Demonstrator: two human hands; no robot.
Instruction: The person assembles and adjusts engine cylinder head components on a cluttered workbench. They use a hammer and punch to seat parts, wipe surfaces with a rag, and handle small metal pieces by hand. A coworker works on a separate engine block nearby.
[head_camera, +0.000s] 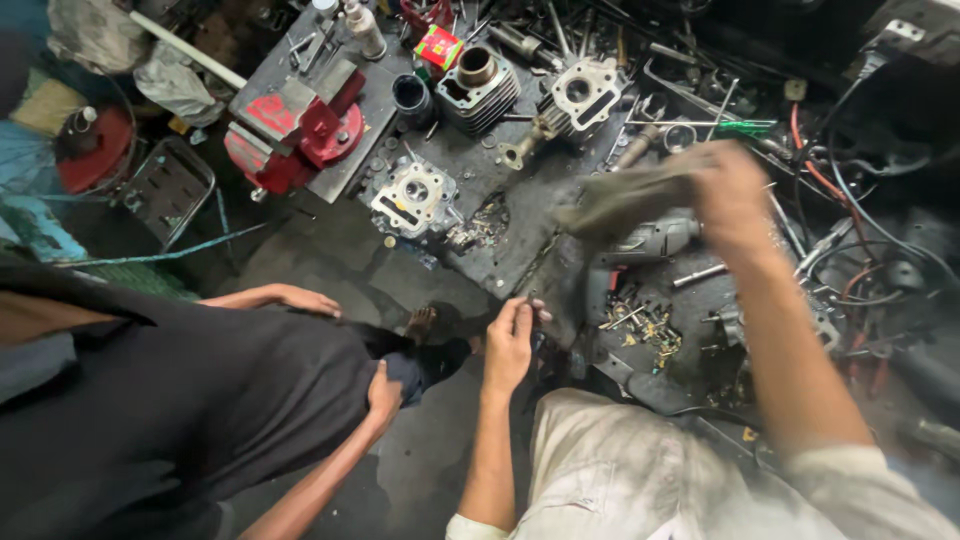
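Two hands over a seriously cluttered workshop floor, seen from the head cam. Using the red bench vise (296, 125) at upper left as my reference point: the right hand (733, 195) is raised far to the right of it and a little lower, gripping a grey rag (625, 200) that trails out to the left of the fingers; both are motion-blurred, but the fingers are clearly wrapped round the cloth. Just under the rag lies a grey electric drill (645, 243) on the greasy dark plate.

The left hand (510, 345) is well below and to the right of the vise, fingers pinched together on something small and dark at the plate's edge; can't tell what it is, too small and shadowed.

Right of the vise and slightly lower sits a cylinder head (415, 195). Up right of the vise there's a finned engine cylinder (478, 85), then a second cylinder head (582, 95) past that.

Below the vise another person in a dark shirt (200, 400) crouches, one of their hands (305, 298) resting on their knee.
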